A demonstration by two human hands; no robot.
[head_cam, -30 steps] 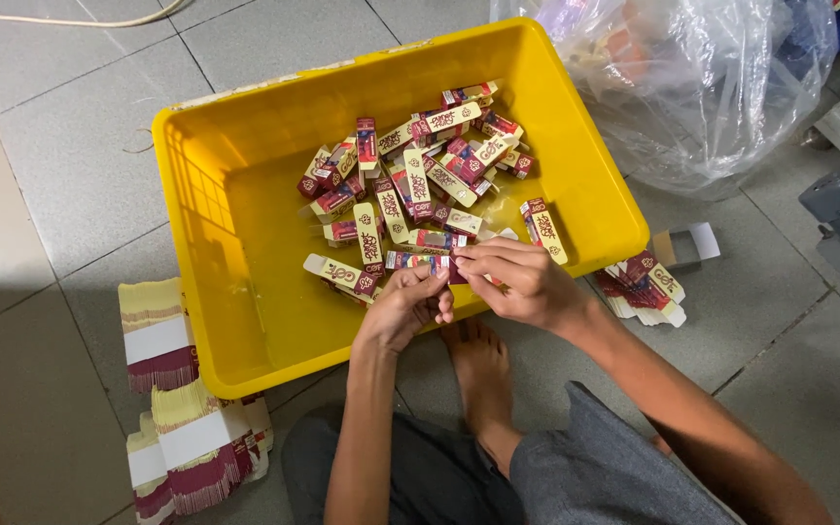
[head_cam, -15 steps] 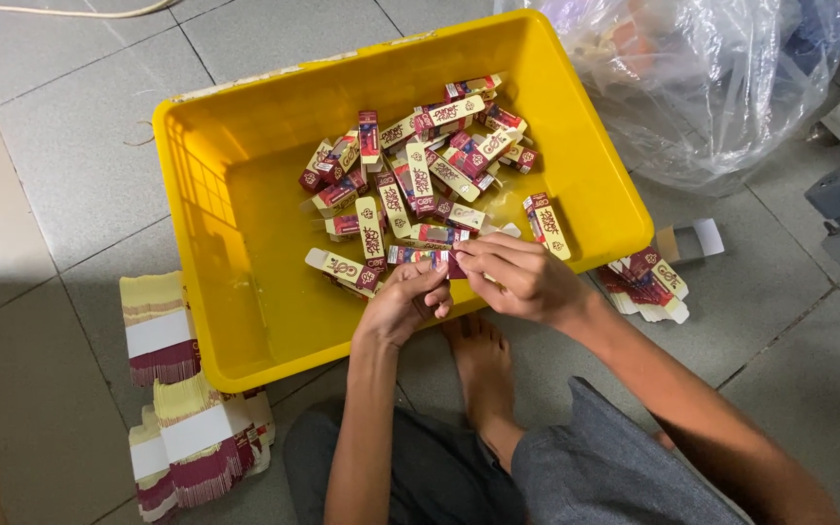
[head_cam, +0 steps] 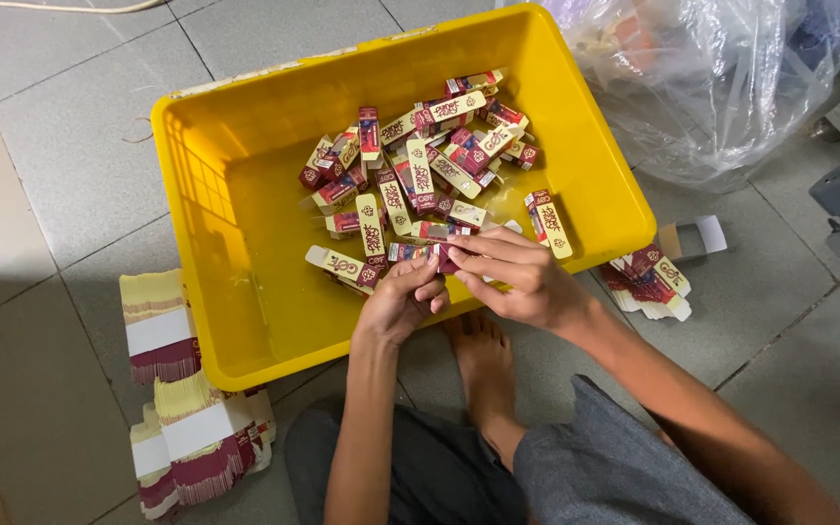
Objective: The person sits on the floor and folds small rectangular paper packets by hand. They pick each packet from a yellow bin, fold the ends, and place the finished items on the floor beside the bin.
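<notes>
Both hands meet at the frame's centre over the yellow bin's (head_cam: 245,321) near rim; left hand (head_cam: 402,301) and right hand (head_cam: 517,277) pinch one small maroon carton (head_cam: 444,255), long axis left-right; the loose cartons (head_cam: 420,165) lie just above.

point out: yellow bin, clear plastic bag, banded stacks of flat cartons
yellow bin (head_cam: 245,292): head view, bare floor of the bin.
clear plastic bag (head_cam: 731,97): head view, crinkled side.
banded stacks of flat cartons (head_cam: 159,331): head view, white band of the upper stack.
</notes>
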